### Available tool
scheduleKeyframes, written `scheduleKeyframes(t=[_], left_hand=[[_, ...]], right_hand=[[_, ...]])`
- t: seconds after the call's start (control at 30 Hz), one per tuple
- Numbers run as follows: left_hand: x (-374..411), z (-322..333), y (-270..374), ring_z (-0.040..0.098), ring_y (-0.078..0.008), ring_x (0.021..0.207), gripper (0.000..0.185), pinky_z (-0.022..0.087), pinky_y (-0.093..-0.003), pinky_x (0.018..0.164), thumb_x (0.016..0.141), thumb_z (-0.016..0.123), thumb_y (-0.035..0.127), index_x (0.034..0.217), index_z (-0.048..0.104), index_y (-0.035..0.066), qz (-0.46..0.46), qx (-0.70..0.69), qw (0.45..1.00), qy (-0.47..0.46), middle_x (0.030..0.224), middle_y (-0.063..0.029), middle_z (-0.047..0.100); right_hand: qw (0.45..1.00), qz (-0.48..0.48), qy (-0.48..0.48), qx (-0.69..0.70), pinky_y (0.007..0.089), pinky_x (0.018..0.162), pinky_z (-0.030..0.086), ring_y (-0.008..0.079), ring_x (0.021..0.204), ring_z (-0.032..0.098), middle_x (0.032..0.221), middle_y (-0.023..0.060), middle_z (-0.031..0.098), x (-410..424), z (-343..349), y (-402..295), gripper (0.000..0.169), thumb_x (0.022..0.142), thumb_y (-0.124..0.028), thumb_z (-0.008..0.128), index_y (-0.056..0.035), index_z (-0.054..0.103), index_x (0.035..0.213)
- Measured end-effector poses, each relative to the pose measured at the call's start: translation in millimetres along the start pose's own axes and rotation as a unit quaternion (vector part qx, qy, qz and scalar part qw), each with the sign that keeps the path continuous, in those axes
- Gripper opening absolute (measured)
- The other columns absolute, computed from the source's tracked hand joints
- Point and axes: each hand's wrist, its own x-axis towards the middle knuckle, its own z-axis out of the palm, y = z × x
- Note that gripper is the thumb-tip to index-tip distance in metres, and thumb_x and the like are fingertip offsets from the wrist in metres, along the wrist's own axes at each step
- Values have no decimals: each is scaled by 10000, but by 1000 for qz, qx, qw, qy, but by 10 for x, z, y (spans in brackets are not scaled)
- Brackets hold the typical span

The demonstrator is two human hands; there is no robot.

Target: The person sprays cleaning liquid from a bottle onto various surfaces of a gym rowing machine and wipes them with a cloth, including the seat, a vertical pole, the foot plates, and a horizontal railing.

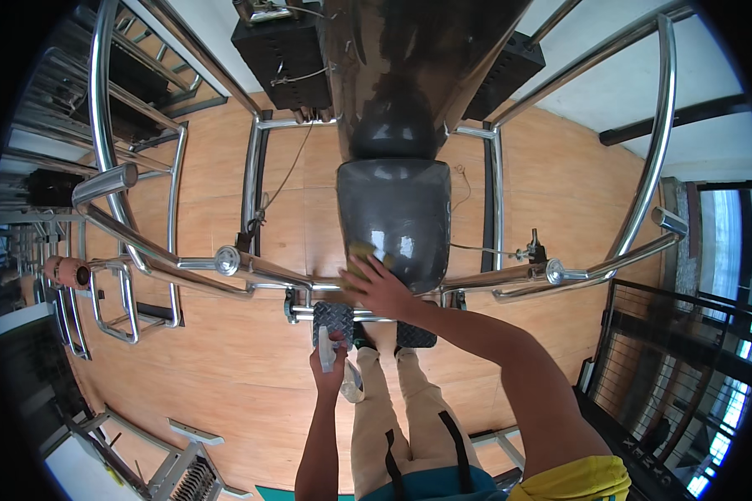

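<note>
A padded black seat (pixel 396 206) of a gym machine stands in front of me, its glossy surface catching light. My right hand (pixel 382 291) reaches across to the seat's near left corner and presses a yellowish-green cloth or sponge (pixel 362 252) there; motion blurs its edges. Lower down, my left hand (pixel 329 369) grips a spray bottle by its neck, below the white trigger head (pixel 326 351). The clear bottle body (pixel 352 383) hangs beside my leg. Behind the left hand is a black textured foot plate (pixel 333 316).
Chrome machine arms with round end caps (pixel 227 260) curve out on both sides. A cable (pixel 288 172) runs down to the left arm from near a black weight stack (pixel 282 59). A second foot plate (pixel 417 334) sits by my feet. A black mesh railing (pixel 670 338) stands right.
</note>
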Motion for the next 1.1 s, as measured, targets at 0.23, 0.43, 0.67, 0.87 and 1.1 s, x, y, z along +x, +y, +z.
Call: scheduleKeyframes(t=[0.23, 0.43, 0.67, 0.87, 1.1], left_hand=[[-195, -393, -78, 618, -112, 717, 261, 502, -278, 670, 880, 653, 43, 1140, 643, 24, -7, 73, 997, 9, 1019, -52, 686], [-374, -439, -63, 621, -108, 718, 276, 498, -276, 659, 871, 654, 42, 1144, 636, 13, -31, 79, 996, -22, 1018, -58, 690], [-586, -188, 73, 590, -79, 736, 286, 495, -263, 681, 865, 678, 41, 1149, 658, 21, -18, 83, 993, -82, 1025, -57, 699], [-720, -80, -81, 605, -76, 702, 270, 501, -255, 663, 851, 682, 22, 1120, 664, 34, 12, 83, 994, -72, 989, -26, 710], [-856, -61, -125, 646, -106, 753, 291, 527, -268, 715, 825, 684, 7, 1112, 657, 45, 4, 101, 993, -62, 987, -48, 712]], right_hand=[[962, -262, -67, -33, 504, 1211, 208, 277, 1432, 333, 1352, 4, 556, -83, 46, 437, 278, 866, -263, 614, -170, 695, 1116], [986, -116, -116, 34, 470, 1148, 296, 241, 1229, 497, 1108, -16, 663, 942, 57, 781, 161, 819, -294, 647, -192, 743, 899], [990, 112, 38, -82, 492, 1181, 226, 233, 1348, 400, 1283, 22, 590, 1306, -28, 980, 208, 857, -268, 617, -173, 752, 984], [964, 211, 162, -13, 571, 1166, 225, 386, 1437, 280, 1524, 130, 377, 634, -166, 438, 396, 879, -279, 619, -191, 624, 1266], [1000, 8, -19, -4, 531, 1170, 266, 321, 1461, 277, 1576, 60, 330, -493, 7, -62, 413, 876, -200, 598, -213, 620, 1287]])
